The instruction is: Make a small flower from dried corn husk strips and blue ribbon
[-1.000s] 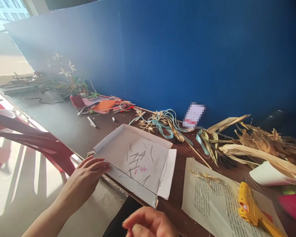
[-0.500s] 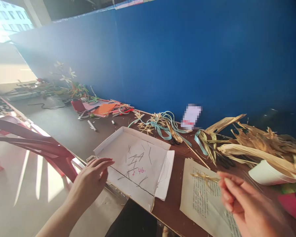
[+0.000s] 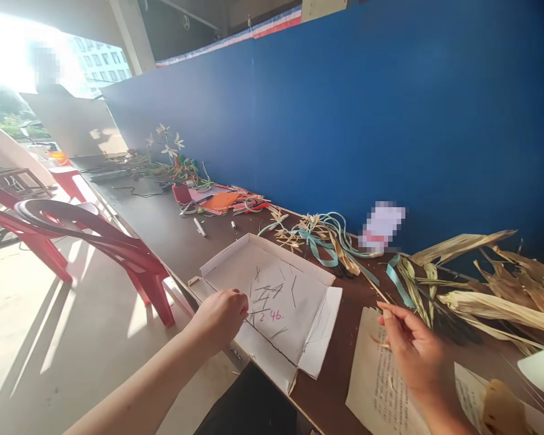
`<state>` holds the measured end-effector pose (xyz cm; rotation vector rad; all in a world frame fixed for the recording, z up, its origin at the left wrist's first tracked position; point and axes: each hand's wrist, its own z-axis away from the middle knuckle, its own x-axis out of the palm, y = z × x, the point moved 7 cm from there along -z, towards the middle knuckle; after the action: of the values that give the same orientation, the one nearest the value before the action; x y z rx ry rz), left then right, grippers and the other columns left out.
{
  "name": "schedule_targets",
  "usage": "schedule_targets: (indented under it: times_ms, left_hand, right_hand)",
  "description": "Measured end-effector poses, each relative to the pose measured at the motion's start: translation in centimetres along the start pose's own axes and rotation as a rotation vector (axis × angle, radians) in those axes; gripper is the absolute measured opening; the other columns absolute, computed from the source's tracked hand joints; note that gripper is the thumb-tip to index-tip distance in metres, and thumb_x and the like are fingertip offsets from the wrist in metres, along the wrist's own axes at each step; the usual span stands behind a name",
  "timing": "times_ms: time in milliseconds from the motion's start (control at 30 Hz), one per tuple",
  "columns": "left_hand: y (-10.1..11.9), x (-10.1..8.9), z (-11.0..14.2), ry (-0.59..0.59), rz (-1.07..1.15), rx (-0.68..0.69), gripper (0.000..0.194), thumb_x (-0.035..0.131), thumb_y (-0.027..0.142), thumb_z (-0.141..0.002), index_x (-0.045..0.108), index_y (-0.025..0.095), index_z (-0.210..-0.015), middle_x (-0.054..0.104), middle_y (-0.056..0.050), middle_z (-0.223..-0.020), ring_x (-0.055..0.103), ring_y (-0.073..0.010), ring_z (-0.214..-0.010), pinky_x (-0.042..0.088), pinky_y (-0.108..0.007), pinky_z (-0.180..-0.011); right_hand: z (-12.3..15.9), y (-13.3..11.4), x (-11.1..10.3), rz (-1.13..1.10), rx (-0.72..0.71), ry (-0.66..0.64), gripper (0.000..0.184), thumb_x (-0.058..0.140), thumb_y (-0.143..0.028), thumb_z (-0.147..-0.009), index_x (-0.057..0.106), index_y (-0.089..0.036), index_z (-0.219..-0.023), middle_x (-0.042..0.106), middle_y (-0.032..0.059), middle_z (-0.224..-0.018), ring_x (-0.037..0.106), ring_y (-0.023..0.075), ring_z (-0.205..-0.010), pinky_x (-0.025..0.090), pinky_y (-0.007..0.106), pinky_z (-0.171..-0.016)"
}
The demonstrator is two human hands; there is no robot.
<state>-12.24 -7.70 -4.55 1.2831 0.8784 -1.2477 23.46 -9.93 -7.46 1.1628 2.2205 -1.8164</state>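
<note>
A flattened white cardboard box lid (image 3: pixel 308 272) lies on the brown table, with several thin dark wire pieces (image 3: pixel 265 293) and pink writing on it. My left hand (image 3: pixel 220 314) rests curled on the lid's near left edge, fingertips by the wires; what it holds, if anything, is hidden. My right hand (image 3: pixel 410 347) hovers over a printed paper page (image 3: pixel 376 386), with thumb and fingers pinched on a thin straw-coloured strip (image 3: pixel 381 296) near the page's top edge. Dried husk leaves (image 3: pixel 485 305) lie just beyond it.
Teal ribbons and small straw flowers (image 3: pixel 317 235) lie behind the lid. Farther left are scissors, orange paper (image 3: pixel 220 200) and a flower stem. A blue partition (image 3: pixel 344 121) runs along the table's far side. Red plastic chairs (image 3: pixel 95 235) stand left of the table.
The camera has swung up and left. My right hand came up from the lower edge to the page's top and pinched the strip. My left hand curled from flat into a loose fist.
</note>
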Motion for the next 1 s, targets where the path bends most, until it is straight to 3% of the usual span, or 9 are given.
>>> schedule_targets:
  times_ms: [100, 167, 267, 333, 500, 633, 767, 1000]
  left_hand:
    - [-0.2, 0.0, 0.1, 0.010, -0.012, -0.027, 0.023, 0.047, 0.032, -0.084, 0.066, 0.020, -0.084, 0.065, -0.006, -0.088, 0.060, -0.0190, -0.077, 0.041, -0.028, -0.066]
    - [-0.9, -0.9, 0.1, 0.085, -0.023, -0.049, 0.027, 0.045, 0.035, -0.086, 0.066, 0.020, -0.094, 0.064, -0.007, -0.094, 0.060, -0.0212, -0.088, 0.043, -0.031, -0.073]
    - [-3.6, -3.0, -0.5, 0.267, -0.094, -0.125, 0.034, 0.043, 0.038, -0.087, 0.061, 0.019, -0.108, 0.060, -0.011, -0.109, 0.052, -0.0264, -0.107, 0.043, -0.035, -0.083]
    - [-6.2, -3.8, -1.4, 0.310, -0.135, -0.211, 0.040, 0.043, 0.040, -0.086, 0.057, 0.016, -0.114, 0.057, -0.013, -0.115, 0.048, -0.0308, -0.112, 0.043, -0.038, -0.084]
    - [-11.9, -2.0, -4.1, 0.181, -0.073, -0.368, 0.051, 0.044, 0.048, -0.082, 0.052, 0.018, -0.123, 0.054, -0.014, -0.122, 0.049, -0.0319, -0.113, 0.043, -0.039, -0.086]
    - [-13.6, -0.8, -5.0, 0.216, 0.017, -0.400, 0.047, 0.038, 0.045, -0.084, 0.054, 0.021, -0.121, 0.053, -0.011, -0.123, 0.056, -0.0252, -0.105, 0.045, -0.032, -0.080]
    - [-14.3, -1.3, -5.1, 0.201, 0.068, -0.366, 0.038, 0.036, 0.041, -0.084, 0.062, 0.021, -0.103, 0.062, -0.008, -0.109, 0.059, -0.0234, -0.100, 0.044, -0.028, -0.074]
    - [-15.5, -4.9, -5.1, 0.153, 0.200, -0.367, 0.038, 0.040, 0.046, -0.080, 0.064, 0.017, -0.085, 0.061, -0.004, -0.069, 0.059, -0.0184, -0.066, 0.040, -0.025, -0.056]
  right_hand:
    - [0.4, -0.3, 1.2, -0.053, 0.079, -0.164, 0.052, 0.053, -0.061, -0.078, 0.063, -0.018, -0.106, 0.066, 0.0055, -0.072, 0.056, 0.0152, -0.052, 0.048, 0.028, -0.054]
    - [1.0, -1.0, 2.3, -0.059, 0.140, -0.275, 0.057, 0.053, -0.064, -0.077, 0.060, -0.017, -0.110, 0.065, 0.0041, -0.068, 0.056, 0.0148, -0.049, 0.048, 0.028, -0.054]
    - [2.7, -2.0, 4.2, -0.046, 0.280, -0.439, 0.070, 0.052, -0.068, -0.075, 0.052, -0.015, -0.122, 0.065, 0.0044, -0.068, 0.060, 0.0176, -0.050, 0.045, 0.027, -0.045]
    - [4.1, -2.8, 5.6, -0.068, 0.348, -0.523, 0.080, 0.052, -0.068, -0.075, 0.042, -0.014, -0.132, 0.065, 0.0047, -0.069, 0.062, 0.0202, -0.052, 0.041, 0.025, -0.037]
    - [5.3, -4.3, 8.4, -0.051, 0.313, -0.569, 0.082, 0.051, -0.059, -0.080, 0.021, -0.018, -0.144, 0.059, -0.0023, -0.061, 0.060, 0.0191, -0.047, 0.040, 0.024, -0.034]
    - [5.2, -4.3, 9.7, -0.053, 0.320, -0.571, 0.084, 0.055, -0.044, -0.080, 0.010, -0.024, -0.148, 0.054, -0.0067, -0.058, 0.057, 0.0178, -0.044, 0.044, 0.026, -0.038]
    - [5.3, -4.8, 9.9, -0.135, 0.316, -0.577, 0.074, 0.054, -0.039, -0.079, 0.022, -0.027, -0.145, 0.054, -0.0058, -0.061, 0.059, 0.0185, -0.050, 0.048, 0.027, -0.043]
    - [6.2, -5.8, 9.9, -0.314, 0.368, -0.644, 0.059, 0.051, -0.047, -0.081, 0.045, -0.017, -0.132, 0.056, -0.0033, -0.058, 0.054, 0.0161, -0.048, 0.046, 0.028, -0.046]
